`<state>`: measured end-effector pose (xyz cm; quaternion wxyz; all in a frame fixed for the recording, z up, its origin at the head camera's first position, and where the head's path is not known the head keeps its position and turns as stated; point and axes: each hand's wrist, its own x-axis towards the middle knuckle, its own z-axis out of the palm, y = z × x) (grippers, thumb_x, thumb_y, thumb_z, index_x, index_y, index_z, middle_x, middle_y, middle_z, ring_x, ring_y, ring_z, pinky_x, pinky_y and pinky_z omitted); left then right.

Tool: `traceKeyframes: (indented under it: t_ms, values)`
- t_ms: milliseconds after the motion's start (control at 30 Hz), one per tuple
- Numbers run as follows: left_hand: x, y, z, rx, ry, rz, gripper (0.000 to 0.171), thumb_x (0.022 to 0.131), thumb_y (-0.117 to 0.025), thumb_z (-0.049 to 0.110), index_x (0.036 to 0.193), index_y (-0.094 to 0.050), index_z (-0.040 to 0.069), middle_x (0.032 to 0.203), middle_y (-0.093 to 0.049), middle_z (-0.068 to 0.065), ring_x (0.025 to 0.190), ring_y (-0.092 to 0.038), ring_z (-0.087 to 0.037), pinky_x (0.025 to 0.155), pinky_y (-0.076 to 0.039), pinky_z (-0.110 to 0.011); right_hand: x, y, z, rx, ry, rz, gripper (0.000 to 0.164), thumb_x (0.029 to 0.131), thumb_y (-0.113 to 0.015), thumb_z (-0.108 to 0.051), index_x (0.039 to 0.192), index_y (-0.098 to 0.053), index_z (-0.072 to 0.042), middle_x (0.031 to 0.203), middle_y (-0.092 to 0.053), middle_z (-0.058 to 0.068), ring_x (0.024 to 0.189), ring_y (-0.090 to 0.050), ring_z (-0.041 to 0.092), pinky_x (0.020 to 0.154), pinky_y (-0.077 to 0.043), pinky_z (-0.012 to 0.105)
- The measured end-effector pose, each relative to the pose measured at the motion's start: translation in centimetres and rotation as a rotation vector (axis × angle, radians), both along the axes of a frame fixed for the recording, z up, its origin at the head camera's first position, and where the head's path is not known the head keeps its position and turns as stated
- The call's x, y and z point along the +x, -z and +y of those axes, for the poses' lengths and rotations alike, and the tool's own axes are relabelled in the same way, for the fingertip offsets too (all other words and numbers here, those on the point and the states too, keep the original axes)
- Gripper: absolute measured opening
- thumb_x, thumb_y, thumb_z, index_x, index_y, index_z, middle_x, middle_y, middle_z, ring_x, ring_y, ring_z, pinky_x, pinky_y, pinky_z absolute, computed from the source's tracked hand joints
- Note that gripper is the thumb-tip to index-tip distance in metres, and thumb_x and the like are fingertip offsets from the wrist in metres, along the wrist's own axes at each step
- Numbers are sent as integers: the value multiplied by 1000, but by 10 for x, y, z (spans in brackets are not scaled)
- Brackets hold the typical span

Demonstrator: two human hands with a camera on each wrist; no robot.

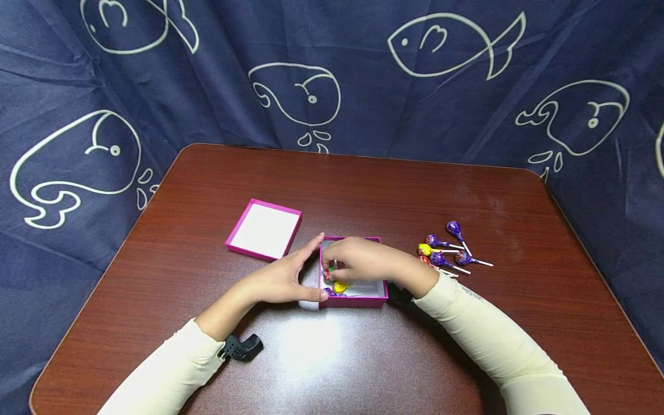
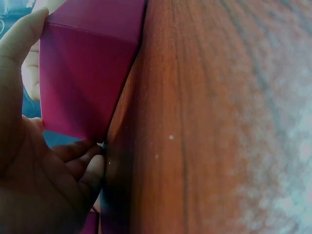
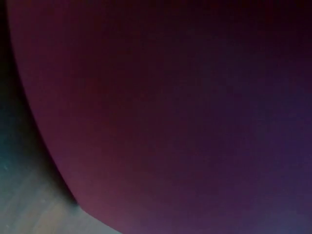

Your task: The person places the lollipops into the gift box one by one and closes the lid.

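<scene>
A pink box (image 1: 358, 302) with a white inside stands on the table. My left hand (image 1: 282, 280) spans its left side, index finger at the back corner and thumb at the front corner, holding it. In the left wrist view the thumb meets the edge of the box wall (image 2: 87, 78). My right hand (image 1: 358, 259) reaches down into the box, and its thumb and fingers pinch a red-and-green lollipop (image 1: 327, 275) near the left wall. A yellow lollipop (image 1: 340, 287) and a purple lollipop (image 1: 329, 292) lie in front of it. The right wrist view is filled by a dark, blurred box wall (image 3: 146, 122).
The pink lid (image 1: 264, 230) lies to the left behind the box, white inside up. Right of the box, several wrapped lollipops (image 1: 438, 258), purple, yellow and red, lie in a loose group. A blue curtain (image 1: 363, 115) with fish drawings hangs behind the brown table (image 1: 389, 184).
</scene>
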<state>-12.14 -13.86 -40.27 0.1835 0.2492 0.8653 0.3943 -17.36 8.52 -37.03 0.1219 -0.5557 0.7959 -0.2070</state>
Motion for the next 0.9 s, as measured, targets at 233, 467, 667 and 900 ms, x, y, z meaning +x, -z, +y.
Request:
traceKeyframes:
  t_ms: [233,467,667,900]
  values:
    - [0,1,0,-1,3,7,113,80,-79,49,162,-6,21,163,-19,-5,145,-24,-19,117,-22,-44,1,4,0,0,22,-12,7,85,-67,-5,88,-64,-11,79,-56,-7,71,-53,12,66,-45,23]
    - [-1,1,0,-3,0,0,113,79,-79,50,162,-6,22,163,-18,-5,145,-24,-19,117,-22,-44,-1,7,-1,2,19,-38,7,85,-68,-5,88,-65,-10,79,-57,-7,69,-51,8,65,-44,22]
    - [-1,1,0,-10,2,-3,113,80,-79,50,161,-5,22,164,-17,-4,145,-23,-19,117,-22,-45,-1,9,-1,13,25,-48,5,87,-68,-6,91,-67,-9,81,-59,-7,70,-50,6,65,-45,22]
    - [-1,0,0,-11,6,1,113,80,-79,50,161,-6,22,164,-16,-4,145,-22,-18,117,-22,-44,-1,9,0,21,30,-47,5,88,-67,-6,92,-67,-9,83,-60,-6,71,-51,7,65,-46,21]
